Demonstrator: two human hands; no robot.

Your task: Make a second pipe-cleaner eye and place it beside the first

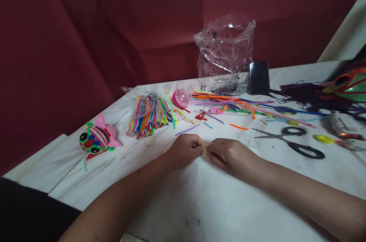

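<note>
Near the middle of the table, my left hand and my right hand meet fingertip to fingertip. Both are closed, pinching a short yellow pipe cleaner that shows only as a small bit between them; the rest is hidden by the fingers. Just beyond the hands lie cut pieces: a purple pipe cleaner, an orange pipe cleaner and a red bent piece. Scissors with black handles lie partly spread to the right of my right hand.
A bag of many-coloured pipe cleaners lies back left, beside a pink round cup. Loose long stems spread behind. A fish-like figure sits left. A dark phone-like slab and a clear plastic bag stand at the back.
</note>
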